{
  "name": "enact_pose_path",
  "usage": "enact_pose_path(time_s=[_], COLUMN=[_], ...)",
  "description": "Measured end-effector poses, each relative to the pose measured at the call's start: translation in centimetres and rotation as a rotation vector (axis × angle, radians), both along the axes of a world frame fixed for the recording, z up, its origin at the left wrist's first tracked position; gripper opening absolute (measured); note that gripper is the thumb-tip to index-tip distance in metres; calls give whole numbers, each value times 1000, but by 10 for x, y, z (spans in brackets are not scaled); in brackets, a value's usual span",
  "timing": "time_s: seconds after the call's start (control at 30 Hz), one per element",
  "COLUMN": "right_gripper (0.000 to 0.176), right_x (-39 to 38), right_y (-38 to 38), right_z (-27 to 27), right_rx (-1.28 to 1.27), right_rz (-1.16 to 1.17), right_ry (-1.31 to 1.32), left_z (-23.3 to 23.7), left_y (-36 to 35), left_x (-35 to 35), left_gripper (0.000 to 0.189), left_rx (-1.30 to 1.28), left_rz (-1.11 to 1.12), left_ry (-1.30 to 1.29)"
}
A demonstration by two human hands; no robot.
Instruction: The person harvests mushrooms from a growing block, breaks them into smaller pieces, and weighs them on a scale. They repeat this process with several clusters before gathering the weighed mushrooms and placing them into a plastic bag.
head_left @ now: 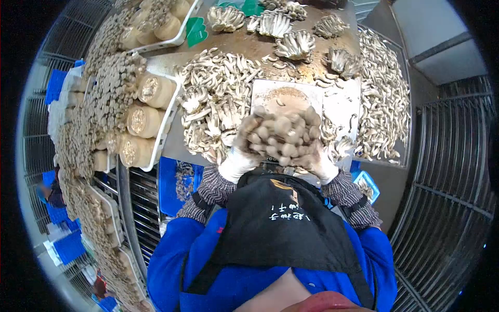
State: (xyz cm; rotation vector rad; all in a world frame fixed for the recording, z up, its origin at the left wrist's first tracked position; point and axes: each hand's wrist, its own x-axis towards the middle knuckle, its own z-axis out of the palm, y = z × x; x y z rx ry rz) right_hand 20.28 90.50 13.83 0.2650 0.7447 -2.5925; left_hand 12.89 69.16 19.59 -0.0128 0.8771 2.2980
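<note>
Both my gloved hands hold one large cluster of brown-capped mushrooms [283, 134] in front of the apron, caps facing up. My left hand [238, 164] grips its left side and my right hand [323, 165] its right side; the fingers are partly hidden under the caps. Just beyond the cluster lies a square metal plate [262, 89] with a brownish patch. A heap of loose mushrooms [221, 78] spreads on the left of the plate. Several trimmed clusters [295, 46] rest farther back on the table [244, 44].
Crates [169, 117] of mushroom bottles [140, 119] line the left side. A deep tray of loose mushrooms [382, 99] stands at the right. Blue bins [169, 187] sit below the table edge. Metal racks [452, 161] stand far right.
</note>
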Motion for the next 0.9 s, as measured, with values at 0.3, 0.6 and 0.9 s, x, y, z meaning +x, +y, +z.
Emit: enact_pose_path(time_s=[0.3, 0.6, 0.9], right_gripper=[71, 50, 74], right_x=[-20, -46, -56], right_y=[-17, -3, 3], right_z=[-26, -70, -36], right_rx=[428, 858, 962], right_rz=[-194, -254, -314], right_ry=[305, -18, -103], left_z=[-47, -114, -141], left_y=[-12, -3, -129], left_x=[-11, -36, -117], left_gripper=[105, 97, 90], left_rx=[-759, -521, -1829], left_rz=[-124, -154, 709], left_ry=[862, 497, 1093])
